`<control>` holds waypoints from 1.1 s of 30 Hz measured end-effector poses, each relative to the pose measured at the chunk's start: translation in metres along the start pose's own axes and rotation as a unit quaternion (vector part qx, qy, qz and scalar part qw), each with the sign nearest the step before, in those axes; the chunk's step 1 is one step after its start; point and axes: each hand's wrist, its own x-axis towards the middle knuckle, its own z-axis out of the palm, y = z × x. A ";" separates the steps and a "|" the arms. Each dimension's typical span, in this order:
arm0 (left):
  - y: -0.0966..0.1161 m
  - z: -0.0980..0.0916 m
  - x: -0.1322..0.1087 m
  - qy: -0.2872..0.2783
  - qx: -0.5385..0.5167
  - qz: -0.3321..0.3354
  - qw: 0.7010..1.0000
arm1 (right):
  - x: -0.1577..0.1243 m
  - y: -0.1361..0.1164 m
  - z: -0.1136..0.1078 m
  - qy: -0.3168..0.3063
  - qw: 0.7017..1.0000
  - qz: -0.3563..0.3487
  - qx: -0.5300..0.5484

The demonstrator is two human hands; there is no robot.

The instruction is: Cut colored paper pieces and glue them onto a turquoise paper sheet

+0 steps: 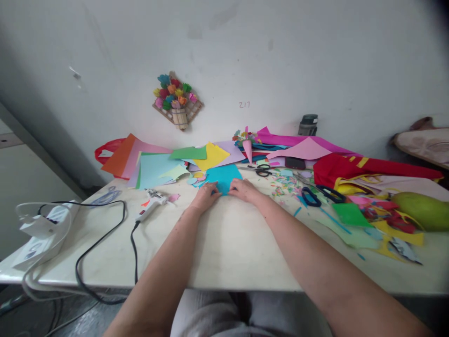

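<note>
See blue sheet (pixel 226 176) on the pale surface (pixel 238 248), between both hands. At its near left corner, left hand (pixel 206 194), grasping the paper's edge; at its near right corner, right hand (pixel 244 189), likewise pinching the edge. Just beyond the sheet, yellow paper (pixel 212 158), with green paper (pixel 189 152) to the left. Left of the sheet: pale blue paper (pixel 156 171); nearer, white glue gun (pixel 150 207); farthest out, power strip (pixel 45 234). Right of the sheet: black-handled scissors (pixel 263 170), tiny coloured scraps (pixel 289 181), then larger blue-handled scissors (pixel 322 194). Far right of it, green fruit (pixel 421 211). On the wall (pixel 217 56) beyond the sheet, to its left, flower ornament (pixel 175 98).
</note>
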 end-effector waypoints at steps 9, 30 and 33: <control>0.002 0.001 0.002 -0.017 0.038 -0.026 0.999 | 0.002 -0.002 0.000 -0.011 0.999 0.027 -0.017; -0.001 0.011 0.004 0.002 0.083 -0.065 0.994 | 0.005 -0.004 -0.001 -0.031 0.997 0.063 -0.030; -0.004 0.012 0.004 0.009 0.097 -0.071 0.993 | 0.006 -0.002 0.000 -0.031 0.997 0.068 -0.031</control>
